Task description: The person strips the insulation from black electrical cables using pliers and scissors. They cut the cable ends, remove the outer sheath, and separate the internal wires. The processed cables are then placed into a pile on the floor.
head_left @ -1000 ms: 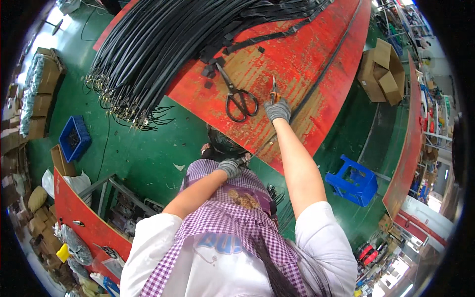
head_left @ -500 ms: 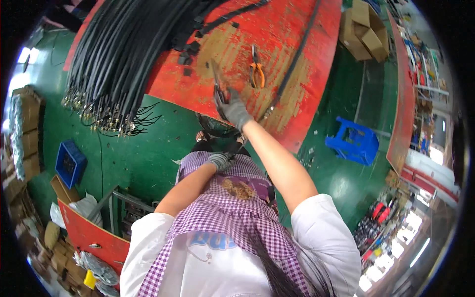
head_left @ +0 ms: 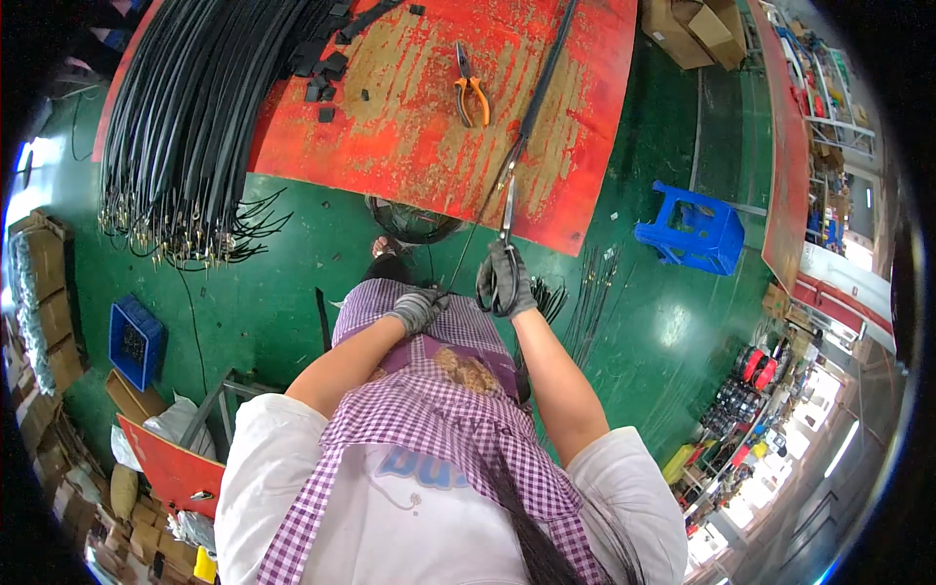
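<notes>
My right hand (head_left: 507, 283), in a grey glove, is closed round the dark handles of a pair of scissors (head_left: 508, 210). The long blades point away from me, and their tips are beside the cable end at the table edge. My left hand (head_left: 419, 310), also gloved, is closed at my lap on a thin black wire (head_left: 475, 226). This wire runs up to the near end of a long black sleeved cable (head_left: 548, 80) lying on the red table (head_left: 390, 161). Left of that cable lie pliers (head_left: 470, 93) with orange handles.
A thick bundle of black cables (head_left: 185, 117) hangs over the table's left edge. Small black squares (head_left: 327, 73) lie beside it. A blue stool (head_left: 692, 229) stands on the green floor at right, a blue crate (head_left: 136, 339) at left, and an open carton (head_left: 694, 31) at far right.
My right hand has drawn back from over the table toward me, with the scissors now at the cable's near end. The thin wire now stretches toward my left hand. The view has shifted.
</notes>
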The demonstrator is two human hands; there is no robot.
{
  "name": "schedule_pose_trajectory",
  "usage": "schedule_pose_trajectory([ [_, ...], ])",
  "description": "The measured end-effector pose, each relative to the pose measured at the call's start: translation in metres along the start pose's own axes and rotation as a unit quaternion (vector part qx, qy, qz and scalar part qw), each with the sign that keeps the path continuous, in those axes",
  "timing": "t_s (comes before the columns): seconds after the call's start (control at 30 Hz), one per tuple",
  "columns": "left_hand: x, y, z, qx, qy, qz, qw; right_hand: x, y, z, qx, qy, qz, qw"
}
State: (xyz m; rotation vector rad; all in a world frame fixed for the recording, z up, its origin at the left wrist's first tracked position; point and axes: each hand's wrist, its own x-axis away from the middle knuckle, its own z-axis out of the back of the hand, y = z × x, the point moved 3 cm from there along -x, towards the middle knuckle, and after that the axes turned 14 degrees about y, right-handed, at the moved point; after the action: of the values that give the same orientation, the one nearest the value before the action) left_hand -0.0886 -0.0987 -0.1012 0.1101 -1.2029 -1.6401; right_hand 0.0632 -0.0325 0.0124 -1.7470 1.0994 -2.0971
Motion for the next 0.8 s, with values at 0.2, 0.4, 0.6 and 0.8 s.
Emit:
schedule_pose_trajectory([
  [0.2,0.042,0.023,-0.017,0.189,0.252,0.010,0.949,-0.017,0.009,-0.005,0.065,-0.007,0.023,0.998],
  [0.4,0.056,0.081,-0.022,0.589,0.204,0.241,0.744,-0.051,0.040,0.013,0.139,0.015,0.175,0.975],
  [0.6,0.049,0.097,-0.042,0.644,0.242,0.310,0.656,-0.047,0.041,0.006,-0.021,-0.039,0.078,0.996],
  [0.8,0.050,0.094,-0.037,0.587,0.303,0.296,0.690,-0.050,0.044,0.001,-0.059,-0.070,0.071,0.993],
])
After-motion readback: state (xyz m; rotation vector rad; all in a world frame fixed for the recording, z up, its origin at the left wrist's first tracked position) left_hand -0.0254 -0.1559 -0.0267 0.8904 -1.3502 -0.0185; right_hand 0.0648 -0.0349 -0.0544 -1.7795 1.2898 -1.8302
